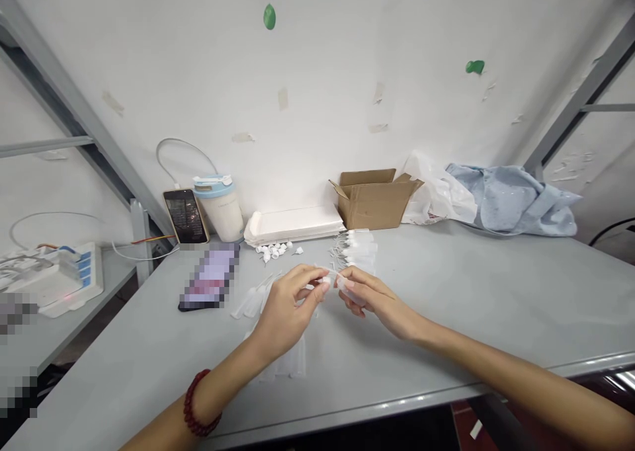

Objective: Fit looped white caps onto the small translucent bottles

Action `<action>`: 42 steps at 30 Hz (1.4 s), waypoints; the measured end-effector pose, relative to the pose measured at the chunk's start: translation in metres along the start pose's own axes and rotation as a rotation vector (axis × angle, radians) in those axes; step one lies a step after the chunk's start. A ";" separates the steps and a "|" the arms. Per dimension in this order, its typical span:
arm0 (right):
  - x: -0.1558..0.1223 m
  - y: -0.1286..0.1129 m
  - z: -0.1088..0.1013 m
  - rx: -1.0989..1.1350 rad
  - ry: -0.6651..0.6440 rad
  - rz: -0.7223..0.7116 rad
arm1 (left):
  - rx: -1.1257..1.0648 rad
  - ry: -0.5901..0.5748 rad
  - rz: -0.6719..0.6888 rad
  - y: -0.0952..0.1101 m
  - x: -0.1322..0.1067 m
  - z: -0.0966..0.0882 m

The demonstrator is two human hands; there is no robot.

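Observation:
Over the middle of the table, my left hand (286, 305) pinches a small white cap (326, 280) between thumb and fingertips. Close beside it, my right hand (380, 300) is closed around a translucent plastic bottle (351, 293), its top turned toward the cap. Whether cap and bottle touch is too small to tell. Several translucent bottles (252, 300) lie left of and below my left hand, partly covered by it. Beyond my hands is a small pile of white needle-tip caps (272, 250). Right of that pile lies a row of bottles with needle tips fitted (361, 247).
Along the wall stand a phone (186, 217), a lidded cup (221, 209), stacked white envelopes (297, 223), an open cardboard box (377, 205), a white plastic bag (436, 196) and blue cloth (518, 200). Another phone (211, 276) lies at left. A power strip (74, 279) sits farther left.

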State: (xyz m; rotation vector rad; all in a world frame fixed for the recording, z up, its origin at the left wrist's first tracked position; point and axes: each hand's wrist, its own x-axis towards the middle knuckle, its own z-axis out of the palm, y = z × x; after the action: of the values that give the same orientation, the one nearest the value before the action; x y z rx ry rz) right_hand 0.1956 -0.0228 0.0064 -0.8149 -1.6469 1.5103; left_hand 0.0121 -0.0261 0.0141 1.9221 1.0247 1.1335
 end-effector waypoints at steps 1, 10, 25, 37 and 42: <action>0.000 -0.001 0.000 -0.017 -0.005 0.003 | -0.055 -0.017 -0.026 0.001 0.001 -0.001; -0.003 -0.002 0.000 -0.222 -0.015 -0.033 | -0.188 -0.047 -0.134 0.007 0.003 -0.003; -0.005 0.001 0.002 -0.280 0.001 -0.037 | -0.147 -0.182 -0.231 0.004 0.003 -0.005; -0.003 0.005 0.000 -0.119 -0.026 -0.039 | -0.233 -0.126 -0.247 0.004 0.004 -0.003; -0.004 0.004 0.001 -0.134 -0.038 -0.055 | -0.206 -0.239 -0.291 0.007 0.007 -0.008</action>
State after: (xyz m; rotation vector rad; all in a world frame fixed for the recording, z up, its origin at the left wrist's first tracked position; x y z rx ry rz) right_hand 0.1968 -0.0263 0.0018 -0.8090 -1.7991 1.3972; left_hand 0.0091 -0.0219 0.0253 1.6364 0.9760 0.7907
